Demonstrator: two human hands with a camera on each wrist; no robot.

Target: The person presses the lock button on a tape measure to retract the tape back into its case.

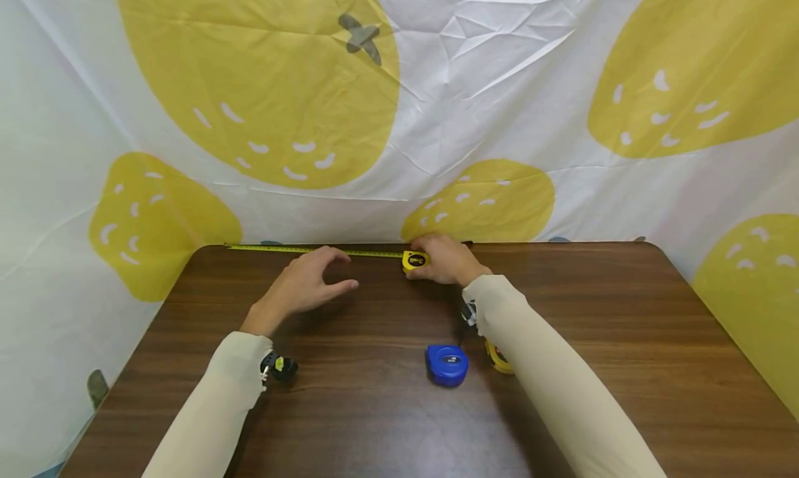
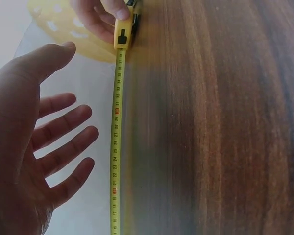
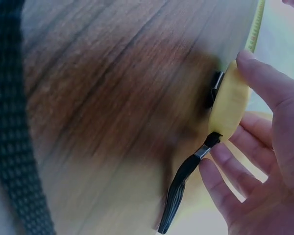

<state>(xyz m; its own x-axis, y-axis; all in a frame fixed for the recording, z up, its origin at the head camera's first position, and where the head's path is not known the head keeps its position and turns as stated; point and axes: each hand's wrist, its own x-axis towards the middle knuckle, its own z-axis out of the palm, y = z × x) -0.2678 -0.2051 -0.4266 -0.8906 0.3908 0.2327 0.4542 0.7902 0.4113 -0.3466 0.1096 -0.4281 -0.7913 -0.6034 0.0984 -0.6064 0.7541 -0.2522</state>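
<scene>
My right hand (image 1: 446, 259) grips a yellow tape measure (image 1: 415, 261) between thumb and fingers near the far table edge. From its case a yellow blade (image 1: 275, 248) runs out leftward along that edge to the far left corner. In the left wrist view, numbers in the teens to thirties show on the blade (image 2: 116, 137). A black wrist strap (image 3: 179, 186) hangs from the case in the right wrist view. My left hand (image 1: 302, 284) hovers beside the blade, thumb and fingers spread apart, holding nothing.
A blue tape measure (image 1: 447, 365) lies on the brown wooden table (image 1: 349, 408). To its right, another yellow tape measure (image 1: 498, 359) is partly hidden by the right sleeve. A white cloth with yellow fruit shapes (image 1: 424, 138) hangs behind the far edge and along both sides.
</scene>
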